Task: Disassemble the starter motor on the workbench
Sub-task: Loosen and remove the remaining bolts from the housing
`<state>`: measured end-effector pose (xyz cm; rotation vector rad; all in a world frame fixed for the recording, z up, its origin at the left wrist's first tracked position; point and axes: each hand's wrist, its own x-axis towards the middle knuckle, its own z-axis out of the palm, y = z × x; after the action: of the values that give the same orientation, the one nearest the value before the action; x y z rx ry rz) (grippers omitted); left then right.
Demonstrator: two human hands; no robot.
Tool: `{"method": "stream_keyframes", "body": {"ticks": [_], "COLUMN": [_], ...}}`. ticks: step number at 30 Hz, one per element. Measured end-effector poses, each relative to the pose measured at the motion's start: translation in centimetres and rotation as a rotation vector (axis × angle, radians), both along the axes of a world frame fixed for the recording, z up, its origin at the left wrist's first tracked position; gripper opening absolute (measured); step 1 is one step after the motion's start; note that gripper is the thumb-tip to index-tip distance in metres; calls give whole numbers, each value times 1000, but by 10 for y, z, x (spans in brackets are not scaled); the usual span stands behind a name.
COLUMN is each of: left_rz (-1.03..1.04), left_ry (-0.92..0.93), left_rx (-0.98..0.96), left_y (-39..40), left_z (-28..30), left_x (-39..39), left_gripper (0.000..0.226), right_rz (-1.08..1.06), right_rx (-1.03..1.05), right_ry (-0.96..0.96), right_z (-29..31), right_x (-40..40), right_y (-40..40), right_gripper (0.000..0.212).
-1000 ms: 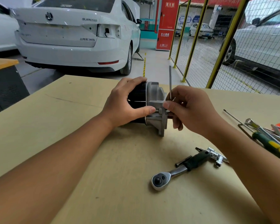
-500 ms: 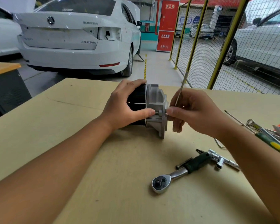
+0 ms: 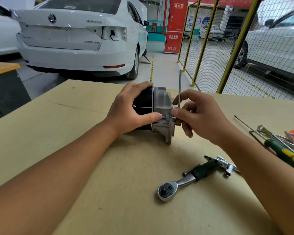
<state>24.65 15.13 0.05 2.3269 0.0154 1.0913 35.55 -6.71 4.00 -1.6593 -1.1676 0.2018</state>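
The starter motor [image 3: 161, 106] lies on its side on the workbench [image 3: 92, 150], with a black body and a grey cast-metal end housing. My left hand [image 3: 131, 111] grips the black body, thumb on the housing's edge. My right hand [image 3: 199, 114] pinches a thin L-shaped hex key [image 3: 179, 87] at the housing's right face. The key's long arm stands straight up. Its short end, at the housing, is hidden behind my fingers.
A ratchet wrench [image 3: 185, 180] with a black grip lies in front of the motor, sockets [image 3: 227, 165] beside its handle. A green-handled screwdriver [image 3: 282, 150], a long thin rod [image 3: 246, 126] and metal tools [image 3: 288, 138] lie at the right edge. A white car [image 3: 78, 36] and a mesh fence [image 3: 227, 48] stand beyond the bench.
The hex key's long arm swung from upright to tilted right and back to upright as my right hand turned it. My left hand kept its grip on the motor.
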Motion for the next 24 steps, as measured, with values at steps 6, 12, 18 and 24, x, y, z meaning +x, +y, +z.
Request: {"method": "stream_keyframes", "body": {"ticks": [6,12,18,24], "left_rz": [-1,-2,1,2], "left_ry": [-5,2,6,4], "left_rx": [-8,-8,-6,-7], "left_y": [-1,-1,0,0], "left_z": [0,1,1,1], "left_x": [0,0,-1,0], "left_gripper": [88,88,89,90], "right_rz": [83,128,130,54], "right_rx": [-93,-210,-90,1], "right_ry": [-242,-827,-27,318], "right_z": [8,12,4,-2], "right_x": [7,8,11,7], "right_y": [-6,-5,-9,0], "right_gripper": [20,17,11,24]}}
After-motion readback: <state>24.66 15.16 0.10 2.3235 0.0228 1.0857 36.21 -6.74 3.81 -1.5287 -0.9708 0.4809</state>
